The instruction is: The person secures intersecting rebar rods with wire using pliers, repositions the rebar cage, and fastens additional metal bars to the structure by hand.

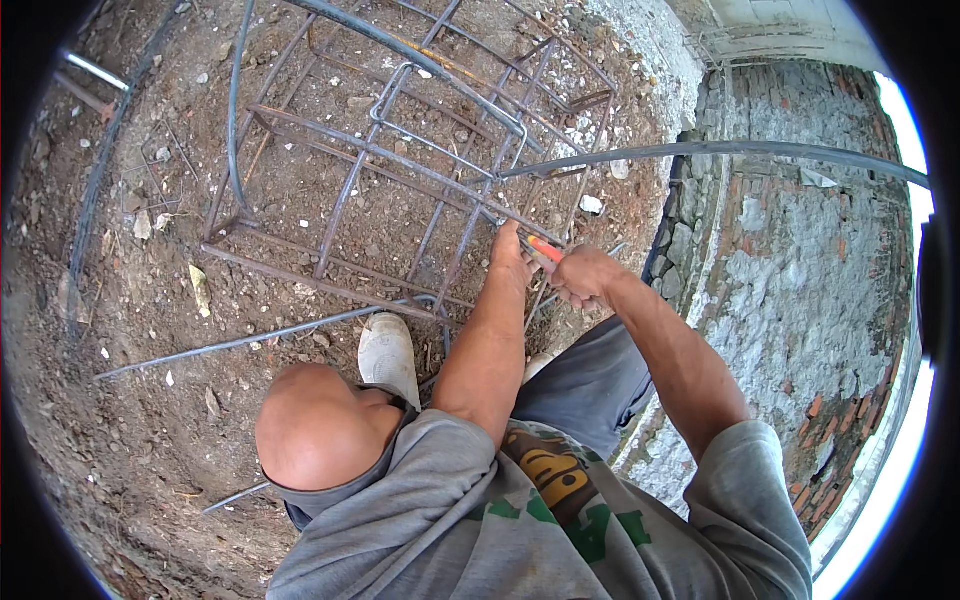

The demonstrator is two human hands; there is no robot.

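Note:
My right hand (587, 276) is closed around a hand tool that looks like pliers (544, 250), with an orange-red and yellow handle. Its head reaches toward a bar corner of the rusty rebar cage (400, 160), mostly hidden by my fingers. Just left of the tool, my left hand (510, 255) is closed against the same corner, its thumb up by the bars. What it pinches there is too small to make out. A bent steel stirrup (440, 145) lies across the cage a little farther away.
Long grey bars (720, 149) arch over the cage and toward the right. Another loose rod (240, 335) lies on the stony soil near my white boot (388, 350). A rough brick-and-plaster wall (790, 290) rises at the right. My bent bare knee (315, 430) is at the lower left.

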